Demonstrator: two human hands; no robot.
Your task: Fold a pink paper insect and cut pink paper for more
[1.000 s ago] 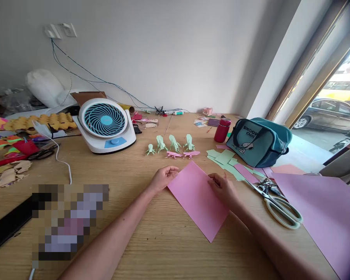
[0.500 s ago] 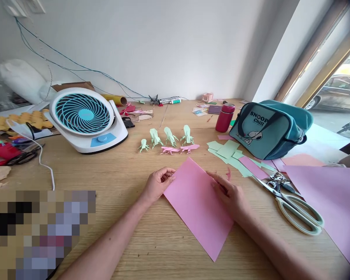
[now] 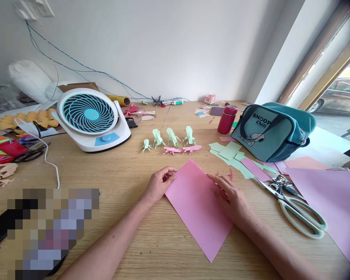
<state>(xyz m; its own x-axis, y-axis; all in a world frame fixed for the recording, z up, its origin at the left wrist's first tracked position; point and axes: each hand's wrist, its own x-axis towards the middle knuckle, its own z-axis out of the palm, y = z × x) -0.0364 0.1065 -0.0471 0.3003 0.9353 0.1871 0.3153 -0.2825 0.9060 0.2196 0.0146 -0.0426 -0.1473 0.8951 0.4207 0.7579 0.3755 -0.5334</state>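
A sheet of pink paper (image 3: 196, 210) lies turned on the wooden table in front of me, one corner pointing away. Its far right edge looks doubled, as if folded. My left hand (image 3: 160, 182) pinches the left corner between thumb and fingers. On the right edge, my right hand (image 3: 231, 198) grips the sheet, index finger along the edge and thumb over the paper. Beyond the sheet stand several pale green folded-paper insects (image 3: 172, 137), with two pink ones (image 3: 191, 149) before them. A small pink scrap (image 3: 230, 175) is near my right fingers.
Large scissors (image 3: 301, 216) lie at right, beside a big pink sheet (image 3: 329, 206) and green paper pieces (image 3: 230, 150). Behind them are a teal bag (image 3: 268, 132) and a red flask (image 3: 227, 119). A white fan (image 3: 91, 116) stands left, with a white cable (image 3: 51, 165) nearby.
The view has shifted slightly, so everything sits a little further right. My right fingers have spread a little along the paper's edge; my left hand keeps its pinch.
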